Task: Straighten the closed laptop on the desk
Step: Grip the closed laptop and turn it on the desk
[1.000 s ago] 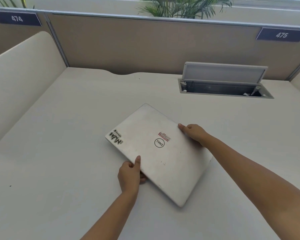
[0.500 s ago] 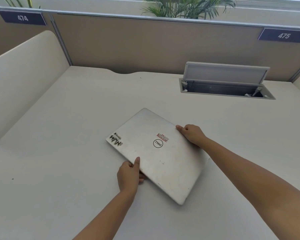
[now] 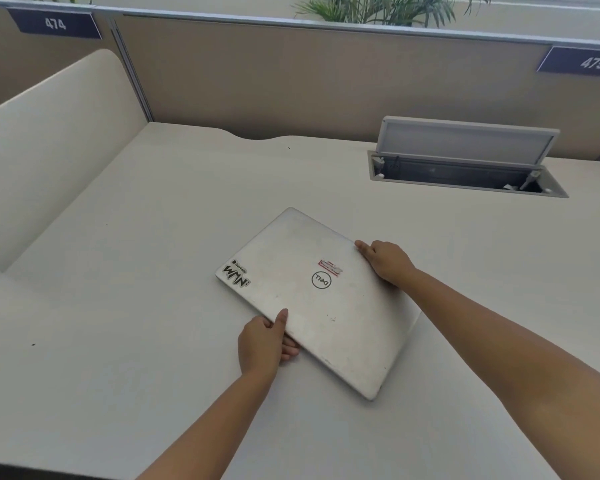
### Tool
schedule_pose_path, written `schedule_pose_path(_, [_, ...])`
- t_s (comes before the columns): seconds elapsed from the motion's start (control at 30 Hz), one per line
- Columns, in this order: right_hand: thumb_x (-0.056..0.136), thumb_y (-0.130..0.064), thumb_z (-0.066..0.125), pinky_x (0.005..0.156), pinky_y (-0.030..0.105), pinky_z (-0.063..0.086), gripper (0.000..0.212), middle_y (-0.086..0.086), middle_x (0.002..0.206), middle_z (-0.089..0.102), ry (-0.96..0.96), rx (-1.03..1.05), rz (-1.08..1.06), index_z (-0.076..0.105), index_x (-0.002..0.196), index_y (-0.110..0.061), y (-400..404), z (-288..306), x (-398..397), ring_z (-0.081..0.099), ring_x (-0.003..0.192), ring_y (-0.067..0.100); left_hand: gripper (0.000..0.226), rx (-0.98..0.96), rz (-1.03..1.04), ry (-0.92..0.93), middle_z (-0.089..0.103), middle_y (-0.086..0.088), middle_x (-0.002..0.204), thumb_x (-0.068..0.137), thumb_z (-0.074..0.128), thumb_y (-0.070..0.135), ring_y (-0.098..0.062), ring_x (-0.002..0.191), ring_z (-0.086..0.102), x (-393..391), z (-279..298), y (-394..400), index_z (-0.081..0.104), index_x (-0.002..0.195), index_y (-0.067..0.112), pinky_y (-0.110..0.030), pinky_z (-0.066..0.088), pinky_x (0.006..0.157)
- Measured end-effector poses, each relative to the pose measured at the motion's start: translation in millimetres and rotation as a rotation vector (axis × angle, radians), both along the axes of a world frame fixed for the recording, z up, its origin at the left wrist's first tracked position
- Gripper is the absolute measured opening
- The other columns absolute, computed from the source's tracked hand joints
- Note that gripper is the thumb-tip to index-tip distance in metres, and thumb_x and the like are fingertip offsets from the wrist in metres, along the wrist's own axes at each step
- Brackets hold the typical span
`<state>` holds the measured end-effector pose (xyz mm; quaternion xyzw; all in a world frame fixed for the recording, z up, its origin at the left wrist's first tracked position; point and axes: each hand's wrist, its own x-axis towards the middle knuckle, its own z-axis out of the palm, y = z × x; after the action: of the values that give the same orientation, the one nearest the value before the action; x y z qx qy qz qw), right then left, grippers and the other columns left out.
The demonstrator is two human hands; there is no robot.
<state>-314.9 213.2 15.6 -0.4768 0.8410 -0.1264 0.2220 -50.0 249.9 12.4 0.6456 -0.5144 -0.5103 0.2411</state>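
Observation:
A closed silver laptop [image 3: 305, 299] with a round logo and stickers lies skewed on the cream desk [image 3: 136, 271], one corner pointing away from me. My left hand [image 3: 264, 341] grips its near-left edge, thumb on the lid and fingers under the edge. My right hand [image 3: 385, 261] holds the far-right edge, fingers laid over it.
An open cable box [image 3: 465, 168] with a raised flap is set into the desk at the back right. A tan partition [image 3: 291, 81] runs along the back, and a cream side divider [image 3: 49, 143] stands on the left.
The laptop has turned slightly between both hands, its far corner swinging a little to the right. Both hands keep the same hold on its edges.

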Motion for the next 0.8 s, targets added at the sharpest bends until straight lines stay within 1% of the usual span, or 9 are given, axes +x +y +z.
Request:
schedule_pose_path(0.07, [0.096,-0.052,0.026,0.068,0.032,0.033,0.051,0.005,0.075,0.049,0.022,0.004,0.014,0.035,0.060,-0.016,-1,-2,0,0.046,0.079,0.025,0.042,0.000,-0.005,-0.011,0.061,-0.001,0.040,0.089,0.055,0.036,-0.010,0.031,0.057,0,-1,0,0.047,0.058,0.009,-0.013,0.041,0.033])
schedule_pose_path(0.17, [0.096,-0.051,0.027,0.067,0.032,0.032,0.051,0.001,0.066,0.044,0.037,-0.015,0.023,0.034,0.060,-0.016,-1,-4,-2,0.046,0.077,0.026,0.043,0.004,-0.012,-0.019,0.064,-0.006,0.045,0.089,0.054,0.037,-0.014,0.035,0.060,0,-1,0,0.048,0.058,0.008,-0.018,0.046,0.037])
schedule_pose_path(0.27, [0.096,-0.050,0.029,0.065,0.032,0.032,0.050,0.000,0.064,0.043,0.068,-0.068,0.019,0.034,0.059,-0.016,2,-6,0,0.046,0.074,0.027,0.042,0.005,-0.021,-0.020,0.065,-0.007,0.046,0.089,0.054,0.037,-0.017,0.037,0.061,0,-1,-1,0.048,0.059,0.008,-0.022,0.048,0.039])
schedule_pose_path(0.37, [0.096,-0.050,0.031,0.065,0.033,0.033,0.049,0.005,0.074,0.049,0.077,-0.107,0.003,0.041,0.070,-0.010,4,-9,2,0.046,0.075,0.027,0.042,0.032,-0.048,-0.003,0.066,-0.008,0.047,0.089,0.055,0.036,-0.023,0.043,0.064,2,0,-4,0.049,0.059,0.007,-0.027,0.050,0.042])
schedule_pose_path(0.43, [0.096,-0.049,0.031,0.065,0.033,0.032,0.048,0.007,0.079,0.051,0.075,-0.118,-0.001,0.044,0.077,-0.007,5,-10,2,0.045,0.077,0.026,0.040,0.060,-0.063,0.012,0.065,-0.008,0.046,0.089,0.055,0.036,-0.022,0.042,0.064,3,0,-6,0.048,0.062,0.007,-0.027,0.050,0.041])
schedule_pose_path(0.5, [0.096,-0.049,0.031,0.065,0.033,0.032,0.046,0.008,0.081,0.051,0.075,-0.114,-0.002,0.044,0.079,-0.007,5,-9,2,0.045,0.077,0.026,0.039,0.077,-0.071,0.028,0.065,-0.008,0.045,0.090,0.054,0.036,-0.022,0.040,0.063,5,0,-6,0.048,0.064,0.006,-0.026,0.049,0.040])
schedule_pose_path(0.63, [0.096,-0.045,0.034,0.066,0.034,0.035,0.047,0.013,0.087,0.057,0.047,-0.140,0.009,0.051,0.087,-0.003,8,-10,1,0.053,0.086,0.031,0.041,0.081,-0.098,0.012,0.067,-0.008,0.047,0.094,0.045,0.036,-0.026,0.042,0.062,6,-1,-8,0.050,0.069,0.004,-0.028,0.050,0.042])
schedule_pose_path(0.7, [0.096,-0.044,0.035,0.067,0.035,0.037,0.045,0.011,0.090,0.058,0.017,-0.147,0.023,0.052,0.093,-0.003,11,-9,-1,0.052,0.086,0.029,0.042,0.076,-0.106,-0.003,0.067,-0.008,0.046,0.095,0.043,0.036,-0.027,0.043,0.063,6,0,-8,0.052,0.071,0.002,-0.028,0.051,0.042])
schedule_pose_path(0.8, [0.096,-0.045,0.035,0.068,0.035,0.037,0.041,0.005,0.088,0.054,-0.006,-0.132,0.034,0.051,0.094,-0.007,15,-8,-5,0.049,0.084,0.025,0.042,0.049,-0.092,-0.005,0.066,-0.007,0.046,0.094,0.044,0.036,-0.030,0.049,0.066,4,0,-6,0.051,0.068,0.004,-0.028,0.051,0.042])
